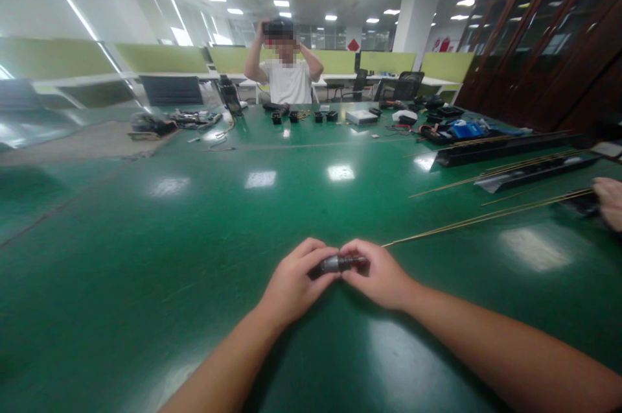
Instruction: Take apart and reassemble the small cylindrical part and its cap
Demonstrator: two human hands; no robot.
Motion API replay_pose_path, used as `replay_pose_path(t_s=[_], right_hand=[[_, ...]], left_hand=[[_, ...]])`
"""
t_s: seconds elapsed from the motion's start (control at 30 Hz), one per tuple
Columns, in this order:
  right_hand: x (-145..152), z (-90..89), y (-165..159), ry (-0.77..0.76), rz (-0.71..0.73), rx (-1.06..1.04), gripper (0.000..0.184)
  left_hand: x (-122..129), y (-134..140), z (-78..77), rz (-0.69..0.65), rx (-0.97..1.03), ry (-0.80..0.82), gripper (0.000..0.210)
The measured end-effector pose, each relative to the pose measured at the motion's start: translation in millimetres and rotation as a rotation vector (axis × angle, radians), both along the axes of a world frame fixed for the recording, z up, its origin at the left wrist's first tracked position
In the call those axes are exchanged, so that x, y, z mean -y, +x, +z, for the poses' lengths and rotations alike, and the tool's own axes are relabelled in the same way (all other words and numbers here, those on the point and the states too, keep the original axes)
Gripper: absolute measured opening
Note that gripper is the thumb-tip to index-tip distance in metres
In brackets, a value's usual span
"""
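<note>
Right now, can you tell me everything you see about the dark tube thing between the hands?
The dark tube thing looks roundish and black-grey, with a shiny middle, maybe metal or plastic. Toward the right it narrows into a darker, ridged part. It lies sideways, roughly level, held by the left grip at one end and the right grip at the other. Its ends are partly hidden; whether it touches the green table is unclear.
</note>
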State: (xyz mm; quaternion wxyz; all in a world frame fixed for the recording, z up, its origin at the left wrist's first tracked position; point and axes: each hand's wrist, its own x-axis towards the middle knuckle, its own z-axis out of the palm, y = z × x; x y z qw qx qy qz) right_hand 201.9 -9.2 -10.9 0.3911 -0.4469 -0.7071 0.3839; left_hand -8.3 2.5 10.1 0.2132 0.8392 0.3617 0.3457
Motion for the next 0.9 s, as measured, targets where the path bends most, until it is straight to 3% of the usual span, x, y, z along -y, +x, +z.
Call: replay_pose_path(t_s=[0.3, 0.5, 0.9], right_hand=[[-0.8, -2.2, -0.9, -0.062, 0.026, -0.118, 0.038], [-0.3, -3.5, -1.6, -0.061, 0.043, -0.110, 0.037], [-0.4, -3.2, -0.9, -0.047, 0.045, -0.039, 0.034]], left_hand=[[-1.9, 0.1, -6.4, 0.153, -0.061, -0.179, 0.032], [-0.2, 2.4, -7.2, 0.107, 0.007, -0.276, 0.030], [0.0, 1.3, -7.2, 0.039, -0.017, -0.306, 0.024]])
